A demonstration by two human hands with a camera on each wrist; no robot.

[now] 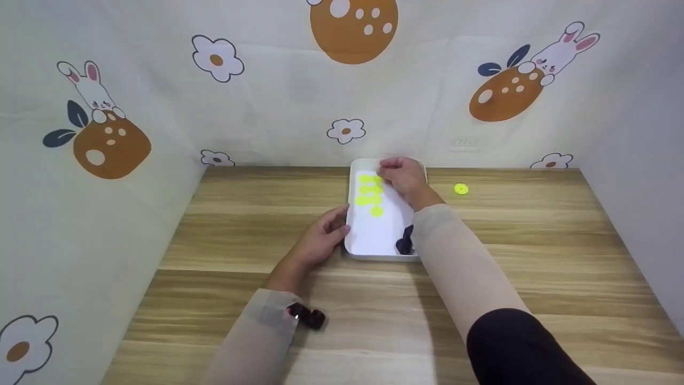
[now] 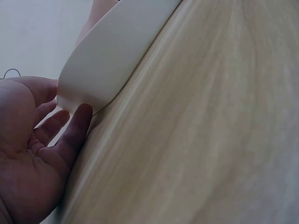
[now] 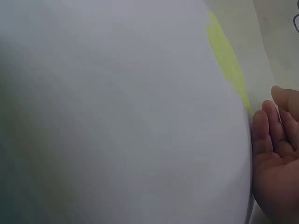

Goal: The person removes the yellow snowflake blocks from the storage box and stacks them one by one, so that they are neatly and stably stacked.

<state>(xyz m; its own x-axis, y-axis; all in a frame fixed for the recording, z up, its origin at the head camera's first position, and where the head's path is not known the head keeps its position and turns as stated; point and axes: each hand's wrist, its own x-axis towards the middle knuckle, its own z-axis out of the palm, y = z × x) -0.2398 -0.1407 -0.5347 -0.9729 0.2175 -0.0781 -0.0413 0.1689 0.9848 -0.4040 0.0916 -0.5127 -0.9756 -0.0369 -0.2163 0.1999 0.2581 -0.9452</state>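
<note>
A white rectangular tray (image 1: 382,235) lies on the wooden table near the back wall. Several bright yellow disc-shaped pieces (image 1: 370,190) are grouped in its left half. My left hand (image 1: 323,238) rests against the tray's left side, its thumb and fingertips touching the outer wall (image 2: 107,56). My right hand (image 1: 405,177) is over the tray's far end, fingertips beside the upper yellow pieces. In the right wrist view, the thumb stands apart from the relaxed fingers (image 3: 261,126), and I see nothing between them. A strip of yellow (image 3: 229,60) shows beyond on the white surface.
One yellow scalloped disc (image 1: 460,189) lies on the table right of the tray. Patterned cloth walls (image 1: 288,107) border the table (image 1: 256,224) at the back and left. Small black cameras sit on the left sleeve (image 1: 312,317) and at the right sleeve (image 1: 404,243).
</note>
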